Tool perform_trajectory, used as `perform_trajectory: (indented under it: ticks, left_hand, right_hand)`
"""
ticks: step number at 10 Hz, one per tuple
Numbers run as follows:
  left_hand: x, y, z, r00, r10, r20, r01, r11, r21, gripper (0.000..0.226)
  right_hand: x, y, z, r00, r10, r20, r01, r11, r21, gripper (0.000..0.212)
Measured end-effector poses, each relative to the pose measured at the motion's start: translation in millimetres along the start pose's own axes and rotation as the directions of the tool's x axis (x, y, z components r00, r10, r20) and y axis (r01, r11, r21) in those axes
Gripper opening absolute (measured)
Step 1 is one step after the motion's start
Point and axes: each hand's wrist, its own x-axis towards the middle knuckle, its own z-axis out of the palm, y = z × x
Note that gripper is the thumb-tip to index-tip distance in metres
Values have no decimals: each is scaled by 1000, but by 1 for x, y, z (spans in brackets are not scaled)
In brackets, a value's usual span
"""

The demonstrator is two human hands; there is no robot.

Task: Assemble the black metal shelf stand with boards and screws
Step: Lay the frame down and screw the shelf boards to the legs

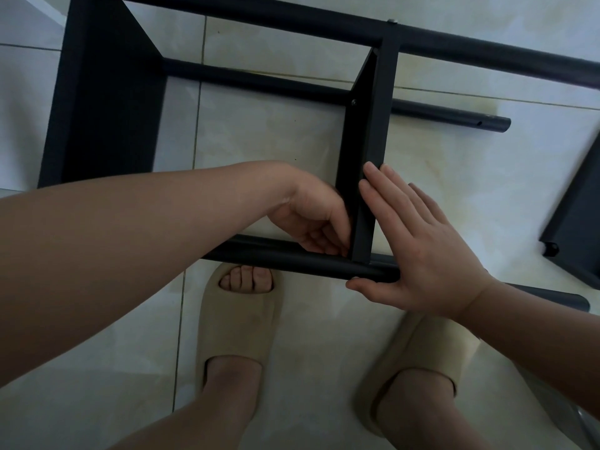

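Note:
The black shelf stand lies on its side on the tiled floor. Its near tube (285, 258) runs across the middle, and a far tube (292, 19) crosses the top. A black board (367, 151) stands on edge between the tubes, with a screw (354, 102) in its left face. My right hand (418, 241) lies flat, its fingers straight against the board's right side and its thumb on the near tube. My left hand (315, 219) has curled fingers at the inner corner where board meets tube; whatever they pinch is hidden. A wider board (107, 102) stands at the left.
A loose black board (578, 222) lies on the floor at the right edge. Another black tube (454, 115) with holes near its end sticks out beyond the upright board. My feet in beige slippers (240, 323) stand just under the near tube.

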Motion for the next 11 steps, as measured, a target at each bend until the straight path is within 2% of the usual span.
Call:
perform_trajectory:
  ticks: [1,3,5,7,10,11]
  left_hand:
    - [1,-3,2,1000,24,-14,-25,999,-28,18]
    - [-1,0,0,999,-17,-30,20,996,81,12]
    - [0,0,3,1000,27,-12,-27,1000,-11,17]
    - [-1,-1,3,999,-11,-40,14,998,62,12]
    - [-1,0,4,999,7,-36,-7,1000,-16,19]
    - [-1,2,3,998,-20,-57,24,998,64,11]
  right_hand:
    - [0,0,0,1000,1,-2,-1,1000,4,107]
    - [0,1,0,1000,-1,-3,1,1000,5,107]
    - [0,0,0,1000,5,4,-5,1000,2,107]
    - [0,0,-1,1000,4,2,-4,1000,3,106]
    - [0,0,0,1000,3,0,-3,1000,2,106]
    - [0,0,1,1000,2,-2,-2,1000,4,107]
